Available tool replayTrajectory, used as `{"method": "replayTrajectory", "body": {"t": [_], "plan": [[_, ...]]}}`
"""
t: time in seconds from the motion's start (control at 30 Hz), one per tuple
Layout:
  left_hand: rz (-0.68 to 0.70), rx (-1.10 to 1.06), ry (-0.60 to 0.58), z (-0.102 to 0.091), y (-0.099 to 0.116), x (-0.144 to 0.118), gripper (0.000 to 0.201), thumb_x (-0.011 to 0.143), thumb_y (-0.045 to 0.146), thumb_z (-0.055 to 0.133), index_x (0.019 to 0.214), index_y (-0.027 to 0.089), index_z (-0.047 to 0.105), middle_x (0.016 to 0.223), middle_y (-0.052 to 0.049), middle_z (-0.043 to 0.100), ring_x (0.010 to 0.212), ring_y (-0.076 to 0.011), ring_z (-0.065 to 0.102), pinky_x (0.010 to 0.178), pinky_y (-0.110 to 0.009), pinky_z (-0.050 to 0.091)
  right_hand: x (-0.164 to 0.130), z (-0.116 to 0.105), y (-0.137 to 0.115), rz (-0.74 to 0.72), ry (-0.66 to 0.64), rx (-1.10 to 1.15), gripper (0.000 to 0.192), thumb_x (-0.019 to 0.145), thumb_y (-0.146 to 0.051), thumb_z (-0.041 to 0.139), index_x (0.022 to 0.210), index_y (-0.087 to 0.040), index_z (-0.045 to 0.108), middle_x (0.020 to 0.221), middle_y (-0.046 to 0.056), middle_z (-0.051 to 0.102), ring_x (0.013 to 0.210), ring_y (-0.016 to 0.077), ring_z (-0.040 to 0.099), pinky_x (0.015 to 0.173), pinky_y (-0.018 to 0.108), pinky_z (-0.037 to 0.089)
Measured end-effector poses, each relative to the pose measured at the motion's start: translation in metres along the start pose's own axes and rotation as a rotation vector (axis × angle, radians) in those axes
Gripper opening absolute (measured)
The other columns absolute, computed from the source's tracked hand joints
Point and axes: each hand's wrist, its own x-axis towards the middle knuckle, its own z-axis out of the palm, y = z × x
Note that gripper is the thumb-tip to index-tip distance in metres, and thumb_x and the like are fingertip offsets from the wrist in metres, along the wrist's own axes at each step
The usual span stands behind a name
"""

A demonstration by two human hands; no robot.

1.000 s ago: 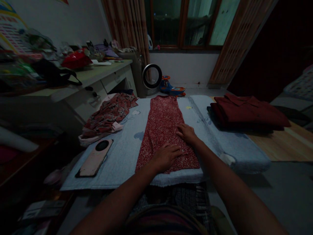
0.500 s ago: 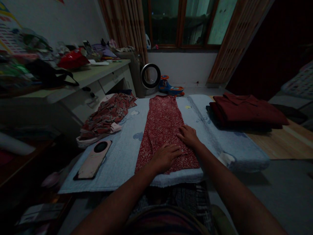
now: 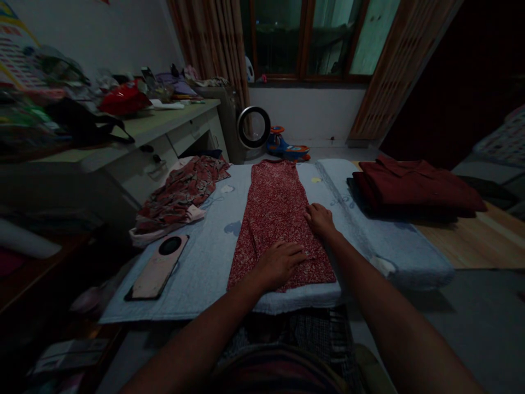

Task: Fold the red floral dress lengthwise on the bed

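Note:
A red patterned garment, folded into a long narrow shape, lies on the pale blue cloth before me. My left hand rests flat on its lower part, fingers stretched towards the right. At the garment's right edge is my right hand, its fingers slightly bent and touching the fabric. Neither hand has cloth gripped in it that I can see. The palms are hidden from above.
To the left lie a crumpled patterned garment and a phone with a round camera bump. Folded dark red clothes are stacked at the right. A cluttered desk stands far left, and a blue ride-on toy sits by the wall.
My right hand has shifted a little outward and away from me, onto the garment's right edge. My left hand stays in place.

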Motion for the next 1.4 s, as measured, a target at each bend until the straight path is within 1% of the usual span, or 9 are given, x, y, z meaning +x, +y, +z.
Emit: {"method": "replayTrajectory", "body": {"t": [0.1,0.2,0.37,0.67,0.77,0.87,1.03,1.13,1.4], "plan": [[-0.003,-0.003,0.008,0.0,0.0,0.0,0.044,0.099,0.02,0.049,0.14,0.036,0.052,0.145,0.001,0.055,0.133,-0.0194,0.049,0.113,-0.043,0.033,0.003,-0.002,-0.003,-0.005,0.059,0.001,0.034,0.096,-0.032,0.05,0.126,-0.019,0.059,0.138,0.016,0.055,0.127,0.03,0.048,0.102,0.044,0.037],[-0.002,-0.001,0.01,0.001,0.0,0.001,0.042,0.1,0.021,0.046,0.138,0.036,0.054,0.144,0.001,0.057,0.131,-0.0178,0.051,0.114,-0.042,0.032,0.0,-0.002,-0.015,-0.156,0.085,0.085,0.036,0.098,-0.027,0.044,0.131,-0.02,0.057,0.144,0.014,0.053,0.132,0.0267,0.046,0.106,0.044,0.034],[0.004,0.001,0.0,0.0,0.0,0.002,0.042,0.1,0.021,0.045,0.138,0.035,0.054,0.145,0.0,0.056,0.131,-0.0183,0.051,0.113,-0.042,0.034,-0.007,0.002,-0.035,-0.36,-0.058,0.147,0.042,0.098,-0.024,0.04,0.137,-0.023,0.055,0.148,0.01,0.052,0.135,0.0232,0.045,0.11,0.046,0.031],[-0.002,-0.007,-0.008,0.002,-0.001,0.001,0.043,0.1,0.02,0.046,0.139,0.035,0.054,0.145,0.0,0.055,0.133,-0.0175,0.049,0.114,-0.043,0.033,0.001,0.001,-0.033,-0.203,-0.134,0.041,0.049,0.102,-0.042,0.038,0.147,-0.025,0.044,0.159,0.009,0.037,0.147,0.0303,0.029,0.114,0.058,0.025],[-0.004,-0.014,-0.005,0.003,-0.001,0.001,0.044,0.098,0.018,0.046,0.139,0.034,0.054,0.146,0.0,0.055,0.134,-0.0177,0.049,0.116,-0.043,0.033,0.0,-0.003,-0.035,-0.167,-0.079,0.05,0.045,0.102,-0.041,0.04,0.142,-0.024,0.05,0.156,0.01,0.041,0.145,0.0312,0.031,0.113,0.059,0.024],[0.004,-0.032,0.018,0.001,0.0,0.002,0.042,0.098,0.017,0.046,0.136,0.032,0.056,0.144,0.0,0.056,0.131,-0.0171,0.051,0.116,-0.041,0.034,-0.003,-0.006,-0.039,-0.209,0.009,0.111,0.039,0.1,-0.036,0.043,0.133,-0.021,0.058,0.15,0.012,0.049,0.139,0.0285,0.04,0.113,0.052,0.028],[0.001,-0.05,0.021,0.0,0.001,0.003,0.045,0.096,0.015,0.048,0.137,0.032,0.056,0.143,0.0,0.057,0.132,-0.0191,0.05,0.114,-0.041,0.039,-0.009,-0.002,-0.044,-0.347,-0.051,0.21,0.053,0.093,-0.047,0.057,0.138,-0.021,0.054,0.148,0.012,0.051,0.136,0.0273,0.044,0.113,0.046,0.029],[-0.004,-0.051,0.026,0.002,0.0,0.002,0.044,0.096,0.014,0.047,0.136,0.031,0.057,0.144,-0.001,0.056,0.133,-0.0192,0.05,0.112,-0.04,0.041,-0.009,0.005,-0.043,-0.317,-0.081,0.189,0.064,0.089,-0.052,0.061,0.143,-0.019,0.05,0.15,0.014,0.048,0.138,0.0296,0.042,0.114,0.048,0.027],[-0.002,-0.025,0.016,0.001,0.0,0.001,0.042,0.097,0.018,0.05,0.136,0.032,0.057,0.143,-0.002,0.056,0.13,-0.02,0.053,0.11,-0.041,0.043,0.013,0.008,-0.041,-0.218,-0.044,0.129,0.052,0.092,-0.047,0.06,0.135,-0.02,0.055,0.146,0.015,0.05,0.133,0.0311,0.045,0.108,0.049,0.035]]}}
